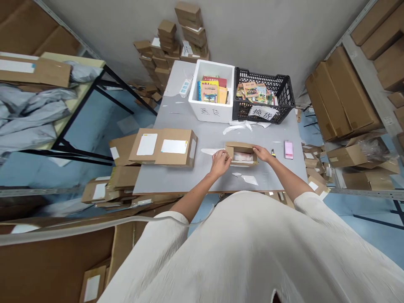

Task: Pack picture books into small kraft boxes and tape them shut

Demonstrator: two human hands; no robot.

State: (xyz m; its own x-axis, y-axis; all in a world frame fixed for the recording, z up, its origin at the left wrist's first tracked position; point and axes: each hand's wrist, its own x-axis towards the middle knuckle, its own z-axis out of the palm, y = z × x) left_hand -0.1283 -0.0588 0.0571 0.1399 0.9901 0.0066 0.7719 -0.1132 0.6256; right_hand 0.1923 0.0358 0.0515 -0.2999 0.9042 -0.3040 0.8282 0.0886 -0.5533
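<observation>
Left hand (221,162) and right hand (263,154) grip the box (241,145) towards the table's (167,179) near edge; uneven pulling could tear the box.

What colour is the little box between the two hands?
The little box is brown, and it shows in the head view.

Small brown rectangular cardboard box (240,145): open, long side running left to right, mouth facing up. Far flap raised. Sits on the smooth grey tabletop (208,181), toward its near edge. Inside, low between the walls: a pale pink-and-white oblong item (243,157), details too small to read.
</observation>
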